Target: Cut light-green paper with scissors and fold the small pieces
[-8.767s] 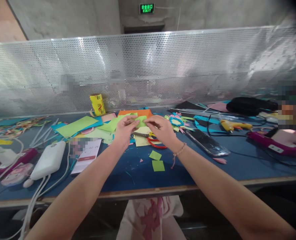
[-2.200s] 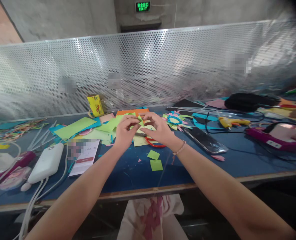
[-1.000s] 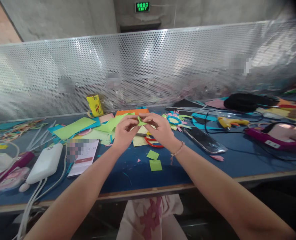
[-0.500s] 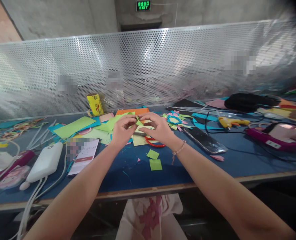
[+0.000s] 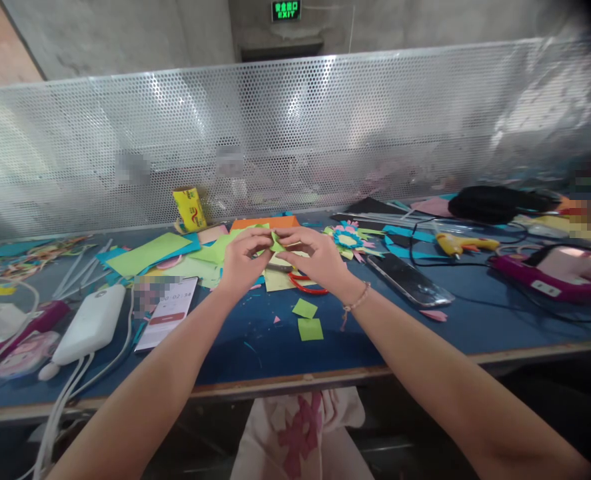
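Observation:
Between my fingertips is a small piece of light green paper (image 5: 275, 243), partly covered by the fingers. My left hand (image 5: 246, 257) pinches its left side, and my right hand (image 5: 316, 255) pinches it from the right. Below the hands lie red-handled scissors (image 5: 309, 287), their blades partly hidden by my right hand. Two small green paper squares (image 5: 310, 329) rest on the blue table (image 5: 270, 360) nearer to me. A blue, pink and green paper flower (image 5: 348, 237) lies just right of my right hand.
Green sheets (image 5: 150, 253) and an orange sheet (image 5: 265, 222) lie behind. On the left are a lit phone (image 5: 168, 317) and a white power bank (image 5: 91, 325) with cables. A dark phone (image 5: 410, 280), a yellow glue gun (image 5: 465, 245) and a purple power strip (image 5: 548, 277) lie right.
My hands stay nearly in place, with the fingers shifting slightly on the green paper. At the far right edge, another person's hand is no longer plainly seen.

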Motion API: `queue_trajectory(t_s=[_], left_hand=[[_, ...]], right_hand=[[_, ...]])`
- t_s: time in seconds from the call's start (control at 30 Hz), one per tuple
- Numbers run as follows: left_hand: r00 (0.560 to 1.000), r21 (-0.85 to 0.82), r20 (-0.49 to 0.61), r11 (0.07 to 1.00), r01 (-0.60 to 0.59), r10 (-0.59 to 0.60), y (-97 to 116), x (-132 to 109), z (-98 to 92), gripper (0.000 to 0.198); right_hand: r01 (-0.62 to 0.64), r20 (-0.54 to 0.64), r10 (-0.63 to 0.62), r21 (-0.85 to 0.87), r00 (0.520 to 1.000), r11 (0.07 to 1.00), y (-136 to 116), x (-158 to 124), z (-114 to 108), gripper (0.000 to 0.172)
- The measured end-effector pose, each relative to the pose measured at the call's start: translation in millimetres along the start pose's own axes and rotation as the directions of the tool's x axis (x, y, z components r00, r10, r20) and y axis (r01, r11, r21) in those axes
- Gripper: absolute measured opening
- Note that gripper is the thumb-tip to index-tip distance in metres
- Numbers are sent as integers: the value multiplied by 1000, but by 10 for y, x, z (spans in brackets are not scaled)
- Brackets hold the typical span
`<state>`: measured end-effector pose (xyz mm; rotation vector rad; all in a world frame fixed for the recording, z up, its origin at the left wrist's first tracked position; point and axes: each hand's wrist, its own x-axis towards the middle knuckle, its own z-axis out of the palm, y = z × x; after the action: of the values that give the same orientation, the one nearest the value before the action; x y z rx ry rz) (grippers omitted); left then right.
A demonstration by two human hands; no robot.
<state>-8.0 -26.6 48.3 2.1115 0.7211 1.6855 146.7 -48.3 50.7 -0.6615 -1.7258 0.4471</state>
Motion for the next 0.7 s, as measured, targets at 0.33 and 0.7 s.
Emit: queue_trajectory(t_s=[0.33,0.7], left_hand=[[1000,8,-15,1000,10,-10,-64,-20,0,13],[1000,77,-29,997,3,-1,-25,-12,2,12]], right_hand=[[-24,-40,23,-32,999,999,67,-7,16,16],[13,-50,-18,-108,999,994,10,17,-1,11]])
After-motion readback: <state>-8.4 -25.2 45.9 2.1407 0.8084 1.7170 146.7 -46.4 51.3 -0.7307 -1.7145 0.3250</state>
